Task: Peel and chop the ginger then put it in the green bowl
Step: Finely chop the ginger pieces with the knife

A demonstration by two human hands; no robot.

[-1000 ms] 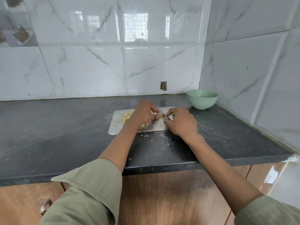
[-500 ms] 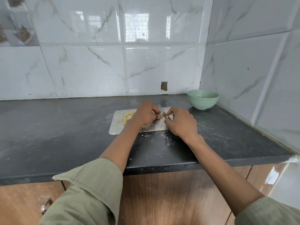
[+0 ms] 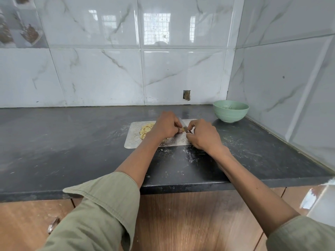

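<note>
Both hands' fingers curl, left hand [image 3: 165, 126] on ginger [image 3: 181, 130], right hand [image 3: 204, 135] on knife [image 3: 182, 122]; green bowl's [image 3: 230, 115] contents unclear.

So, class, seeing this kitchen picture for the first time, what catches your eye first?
Two hands meet mid-counter over a metal board: the left hand holds a ginger piece, the right hand holds a knife. Yellow chopped ginger is piled on the board's left part, and a green bowl sits in the right back corner.

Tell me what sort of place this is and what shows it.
Most likely a home kitchen. A dark stone countertop runs into a corner of glossy marble-look wall tiles, with wooden cabinets beneath. On it sit a metal cutting board with chopped ginger and a green bowl.
</note>
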